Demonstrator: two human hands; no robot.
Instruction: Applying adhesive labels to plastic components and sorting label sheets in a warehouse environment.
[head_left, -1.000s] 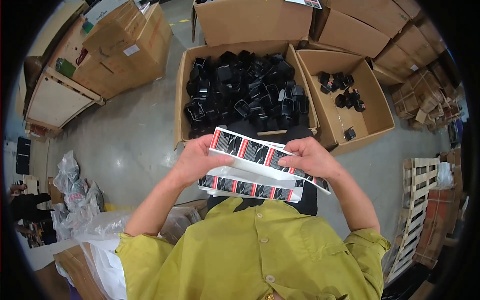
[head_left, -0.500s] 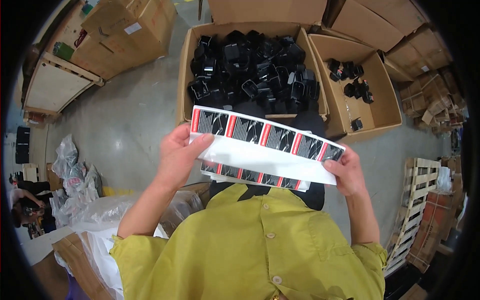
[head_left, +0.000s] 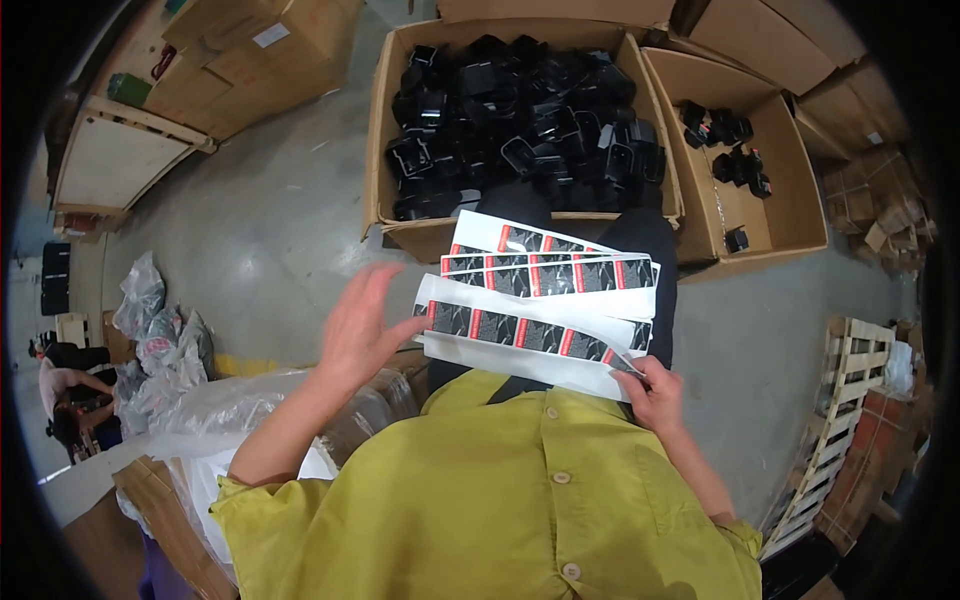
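Over my lap lie several white label sheets point(head_left: 555, 279), fanned out and overlapping, with rows of black and red printed labels. The nearest label sheet point(head_left: 497, 354) lies across the others, tilted down toward its right end. My right hand point(head_left: 655, 392) pinches that right end between thumb and fingers, where the sheet's corner curls up. At the left end is my left hand point(head_left: 358, 322), slightly blurred, its fingers spread and holding nothing. Its thumb tip is at the sheet's left edge; whether it touches I cannot tell.
Ahead of my knees stands a big cardboard box point(head_left: 385, 215) full of black plastic parts point(head_left: 530, 120). A second carton point(head_left: 785, 190) beside it holds a few black pieces. Plastic-wrapped goods point(head_left: 260, 410) sit at my left, a wooden pallet point(head_left: 835, 430) at right. Another person point(head_left: 80, 400) is far left.
The held label sheet has come down toward me onto the lap, and more sheets now show beyond it. My left hand has let go and opened; my right hand has moved nearer.
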